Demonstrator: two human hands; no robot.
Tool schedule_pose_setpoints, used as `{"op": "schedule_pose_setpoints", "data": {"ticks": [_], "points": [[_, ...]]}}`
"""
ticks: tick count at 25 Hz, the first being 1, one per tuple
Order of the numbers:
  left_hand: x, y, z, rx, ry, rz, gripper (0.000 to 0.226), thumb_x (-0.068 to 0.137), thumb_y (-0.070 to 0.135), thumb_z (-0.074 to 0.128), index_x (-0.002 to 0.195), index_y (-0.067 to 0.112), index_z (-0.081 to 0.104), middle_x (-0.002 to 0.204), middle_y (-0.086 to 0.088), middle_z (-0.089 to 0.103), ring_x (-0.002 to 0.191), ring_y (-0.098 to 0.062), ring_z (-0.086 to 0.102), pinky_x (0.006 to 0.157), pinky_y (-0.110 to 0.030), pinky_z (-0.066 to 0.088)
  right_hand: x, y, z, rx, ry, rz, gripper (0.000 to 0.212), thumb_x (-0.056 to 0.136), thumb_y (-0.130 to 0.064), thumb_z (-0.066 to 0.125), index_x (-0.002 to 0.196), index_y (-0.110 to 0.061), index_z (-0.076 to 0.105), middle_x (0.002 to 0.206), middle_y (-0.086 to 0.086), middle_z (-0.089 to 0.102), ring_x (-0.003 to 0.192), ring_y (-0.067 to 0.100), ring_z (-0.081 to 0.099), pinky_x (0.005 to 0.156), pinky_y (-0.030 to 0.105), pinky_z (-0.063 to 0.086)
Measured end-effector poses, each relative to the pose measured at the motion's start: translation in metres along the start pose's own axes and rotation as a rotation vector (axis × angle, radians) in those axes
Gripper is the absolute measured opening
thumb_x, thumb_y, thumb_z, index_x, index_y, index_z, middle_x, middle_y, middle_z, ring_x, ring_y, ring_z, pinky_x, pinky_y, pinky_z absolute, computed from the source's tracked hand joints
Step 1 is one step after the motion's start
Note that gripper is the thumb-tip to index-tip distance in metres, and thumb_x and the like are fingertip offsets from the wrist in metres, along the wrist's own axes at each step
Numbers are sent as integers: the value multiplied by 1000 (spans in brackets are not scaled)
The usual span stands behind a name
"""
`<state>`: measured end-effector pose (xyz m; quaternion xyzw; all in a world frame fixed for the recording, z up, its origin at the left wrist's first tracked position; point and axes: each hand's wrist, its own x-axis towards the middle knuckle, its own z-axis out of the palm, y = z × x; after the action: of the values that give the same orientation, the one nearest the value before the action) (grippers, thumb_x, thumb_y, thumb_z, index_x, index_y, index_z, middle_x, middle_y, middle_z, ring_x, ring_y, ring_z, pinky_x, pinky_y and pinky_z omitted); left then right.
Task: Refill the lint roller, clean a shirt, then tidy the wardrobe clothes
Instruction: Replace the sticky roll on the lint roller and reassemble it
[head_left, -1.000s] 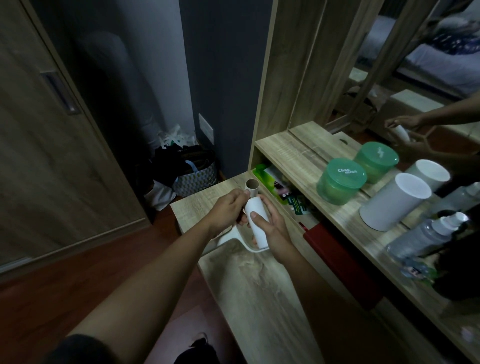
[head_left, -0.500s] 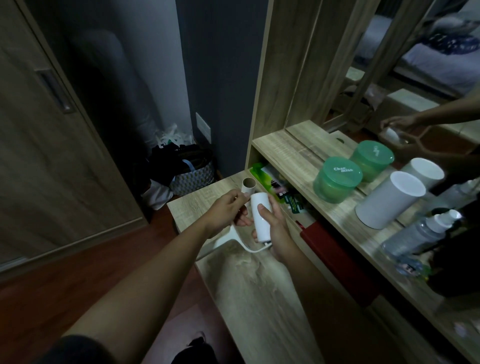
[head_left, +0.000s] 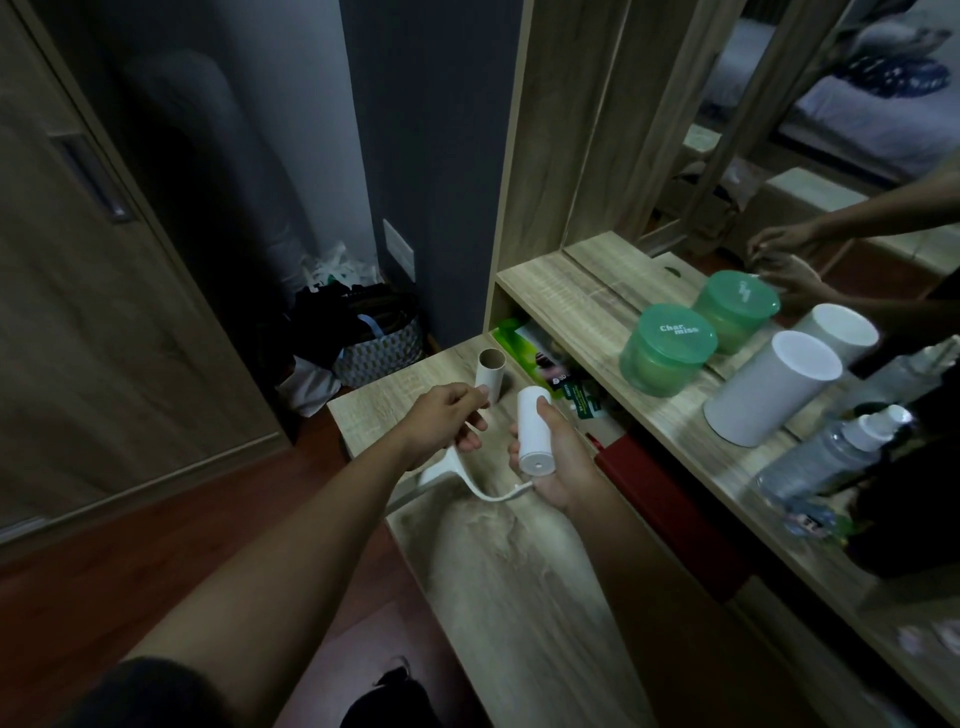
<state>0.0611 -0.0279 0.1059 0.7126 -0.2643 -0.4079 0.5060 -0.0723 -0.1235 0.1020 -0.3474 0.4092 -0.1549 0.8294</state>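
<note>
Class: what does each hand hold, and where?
Left hand grips the white handle near one end; right hand wraps the white roll around its middle.

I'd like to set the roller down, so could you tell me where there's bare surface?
The low tabletop is bare nearer than the right hand. The upper shelf is free left of the green tub; beyond it, white cup and spray bottle crowd it.
</note>
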Motion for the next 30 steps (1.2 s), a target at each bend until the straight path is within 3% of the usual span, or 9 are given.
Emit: {"op": "schedule_pose_setpoints", "data": {"ticks": [4,8,15,21,25,30], "points": [[0,-21,5,194,126,-51,40,96,44,42,96,10,62,79,-4,69,61,-15,57,53,-24,40,4,-5,-10,72,84,-2,43,93,-36,52,123,-8,41,79,10,51,54,17,54,42,22,48],[3,-52,28,265,178,-75,44,97,43,41,95,4,62,81,-9,71,66,-13,57,65,-29,44,7,-8,-22,31,129,-56,52,93,-37,51,138,-15,35,87,10,51,57,18,57,42,22,48],[20,-88,67,441,336,-54,43,99,31,43,71,0,53,79,-27,61,79,-38,58,66,-33,34,15,-6,-36,54,148,-104,49,96,-33,46,139,-15,33,83,10,52,61,21,51,43,21,50],[30,-101,73,495,390,-72,46,99,32,39,89,-7,61,90,-28,60,88,-39,57,77,-37,40,25,-8,-42,27,169,-117,50,95,-35,48,140,-18,33,86,10,55,64,21,55,44,23,52],[33,-95,74,527,406,-122,41,99,32,38,104,-5,55,105,-25,58,97,-38,55,83,-39,41,29,-12,-44,-6,165,-117,51,95,-37,48,139,-18,33,86,9,57,61,21,55,45,24,51],[31,-92,75,673,372,-257,51,98,47,31,116,3,49,117,-19,55,107,-36,54,86,-42,43,29,-14,-44,-9,150,-118,51,94,-38,48,139,-19,33,87,9,58,61,20,56,46,24,51]]}}
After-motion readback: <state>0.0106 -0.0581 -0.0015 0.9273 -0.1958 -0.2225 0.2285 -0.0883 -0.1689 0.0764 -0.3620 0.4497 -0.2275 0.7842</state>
